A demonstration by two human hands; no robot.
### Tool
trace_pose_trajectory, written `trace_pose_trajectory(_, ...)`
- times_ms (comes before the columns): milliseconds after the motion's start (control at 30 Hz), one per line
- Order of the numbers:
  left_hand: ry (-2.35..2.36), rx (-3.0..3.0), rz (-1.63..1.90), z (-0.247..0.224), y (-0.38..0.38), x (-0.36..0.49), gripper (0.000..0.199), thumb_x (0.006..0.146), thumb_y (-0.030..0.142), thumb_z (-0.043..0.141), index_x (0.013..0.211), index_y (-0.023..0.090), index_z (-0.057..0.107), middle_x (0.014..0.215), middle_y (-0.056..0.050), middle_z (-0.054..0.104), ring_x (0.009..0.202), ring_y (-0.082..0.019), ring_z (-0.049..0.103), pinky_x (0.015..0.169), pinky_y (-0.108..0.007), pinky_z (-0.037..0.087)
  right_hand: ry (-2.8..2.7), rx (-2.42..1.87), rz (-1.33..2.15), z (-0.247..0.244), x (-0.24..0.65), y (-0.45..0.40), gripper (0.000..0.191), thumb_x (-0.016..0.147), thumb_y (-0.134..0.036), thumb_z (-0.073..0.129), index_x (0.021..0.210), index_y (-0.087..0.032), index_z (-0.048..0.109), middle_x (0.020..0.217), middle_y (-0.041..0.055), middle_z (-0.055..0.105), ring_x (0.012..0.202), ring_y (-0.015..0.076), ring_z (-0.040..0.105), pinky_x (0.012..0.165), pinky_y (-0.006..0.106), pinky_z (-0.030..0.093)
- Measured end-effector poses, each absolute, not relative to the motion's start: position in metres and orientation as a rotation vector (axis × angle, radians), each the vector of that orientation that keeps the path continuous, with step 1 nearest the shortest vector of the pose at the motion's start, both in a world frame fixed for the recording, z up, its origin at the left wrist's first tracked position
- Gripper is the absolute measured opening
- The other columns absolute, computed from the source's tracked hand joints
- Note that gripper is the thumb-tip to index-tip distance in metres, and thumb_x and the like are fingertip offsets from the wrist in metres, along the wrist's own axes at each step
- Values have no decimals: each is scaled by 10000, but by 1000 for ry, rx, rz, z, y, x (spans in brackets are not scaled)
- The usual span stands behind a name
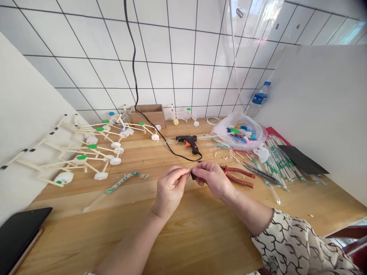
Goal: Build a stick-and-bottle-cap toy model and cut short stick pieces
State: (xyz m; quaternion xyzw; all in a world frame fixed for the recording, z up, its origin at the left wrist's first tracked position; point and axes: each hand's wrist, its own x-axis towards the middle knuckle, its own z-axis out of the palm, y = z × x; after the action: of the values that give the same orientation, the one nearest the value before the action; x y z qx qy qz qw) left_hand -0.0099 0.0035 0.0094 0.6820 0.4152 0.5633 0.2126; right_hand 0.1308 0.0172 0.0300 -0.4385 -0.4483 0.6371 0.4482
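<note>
My left hand (pixel 171 190) and my right hand (pixel 210 178) meet over the middle of the wooden table, their fingertips nearly touching. Between them is a small black piece (pixel 193 176), pinched by my right hand's thumb and fingers. My left thumb and forefinger are pressed together at its left edge; whatever they hold is mostly hidden. Just behind the hands lies a black glue gun (pixel 187 142) with an orange trigger. Pliers with red handles (pixel 239 176) rest right beside my right hand.
Several stick models with white wheels (pixel 101 175) fill the left side. Behind stands a cardboard box (pixel 150 114). On the right are a bag of coloured caps (pixel 243 133), scissors (pixel 262 173), wrapped sticks (pixel 282 158), black sheet (pixel 304 159) and bottle (pixel 259 99). A tablet (pixel 23 236) lies front left.
</note>
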Motion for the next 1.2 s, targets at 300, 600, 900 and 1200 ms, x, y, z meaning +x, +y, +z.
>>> trace_pose_trajectory(300,1202,1789,1413,15,2,-9,127,784,176,567,867,155,660,843,-49,670,734,-141,619,664,-223,496,-1176,-1144,1532,32,131,18,166,649,-284,630,595,-132,595,490,-32,515,412,42,370,423,210,262)
trace_pose_trajectory(600,1267,1732,1377,17,4,-11,117,784,195,570,790,147,676,779,-41,681,709,-141,620,639,-212,485,-1188,-1128,1537,28,132,18,144,632,-253,648,704,-128,652,557,-11,566,486,62,427,454,210,294)
trace_pose_trajectory(900,1263,1736,1403,17,4,-10,110,777,191,579,802,148,677,779,-40,674,690,-136,617,623,-215,487,-1120,-1142,1571,29,131,17,156,578,-219,669,694,-121,637,543,-19,560,473,60,432,443,206,295)
trace_pose_trajectory(1200,1250,1772,1425,19,4,-11,93,769,177,573,772,160,664,748,-31,658,668,-131,610,601,-214,486,-1177,-1161,1572,32,130,14,153,636,-267,632,633,-120,594,485,-41,508,419,43,398,432,203,273)
